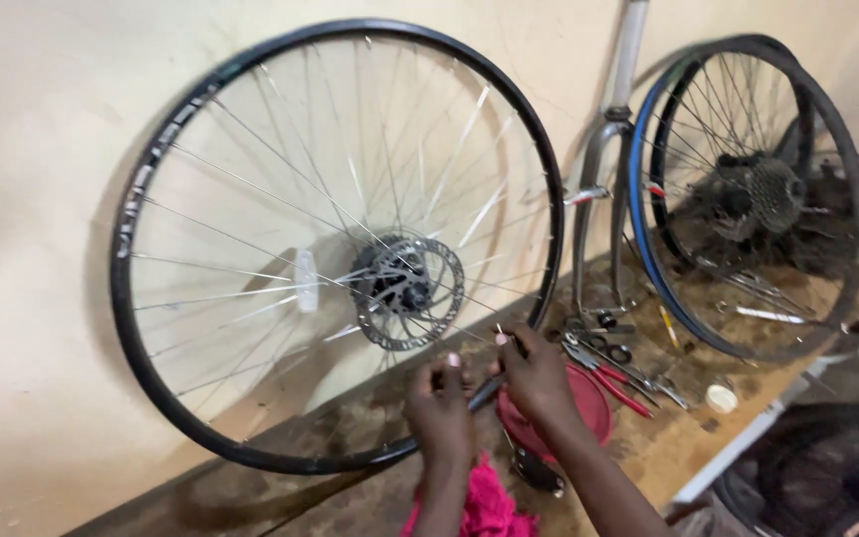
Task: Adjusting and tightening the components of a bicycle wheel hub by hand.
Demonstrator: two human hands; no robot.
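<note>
Red bowl (589, 398) by hands, contents prob. hidden

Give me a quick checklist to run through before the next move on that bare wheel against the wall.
1. Wheel propped against wall, rim on bench: ok.
2. Left hand at lower rim: ok.
3. Right hand pinching a spoke near the rim: ok.
4. Spoke seated in the rim: cannot tell.
5. Red-handled pliers close by: ok.
6. Bench uncluttered: not ok, loose tools lie about.
</note>
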